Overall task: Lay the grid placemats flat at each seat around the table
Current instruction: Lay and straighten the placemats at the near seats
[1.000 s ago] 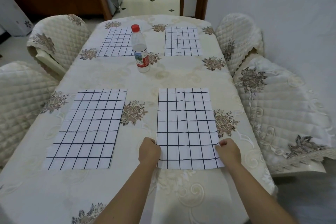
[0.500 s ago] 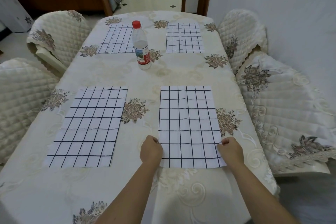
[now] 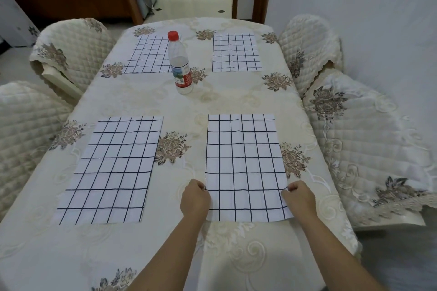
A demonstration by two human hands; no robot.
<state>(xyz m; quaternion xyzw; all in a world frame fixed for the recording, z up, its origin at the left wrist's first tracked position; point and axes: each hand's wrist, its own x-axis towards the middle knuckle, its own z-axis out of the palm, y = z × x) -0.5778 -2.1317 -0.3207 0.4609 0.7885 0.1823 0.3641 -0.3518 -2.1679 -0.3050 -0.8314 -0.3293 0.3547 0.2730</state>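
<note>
Several white placemats with a dark grid lie flat on the cream floral tablecloth (image 3: 236, 101). The near right placemat (image 3: 243, 168) lies in front of me; my left hand (image 3: 195, 198) pinches its left edge near the front corner, and my right hand (image 3: 299, 199) pinches its right edge. The near left placemat (image 3: 111, 170) lies flat beside it. At the far end lie the far left placemat (image 3: 149, 56) and the far right placemat (image 3: 235, 52).
A clear plastic bottle (image 3: 181, 66) with a red cap stands upright mid-table, overlapping the far left placemat's corner. Quilted cream chairs stand on the left (image 3: 71, 52) (image 3: 21, 125) and right (image 3: 309, 49) (image 3: 373, 144). A white wall is on the right, a doorway beyond.
Both hands stay pinched on the near right placemat's side edges. The view has shifted a little; the mat lies nearly the same.
</note>
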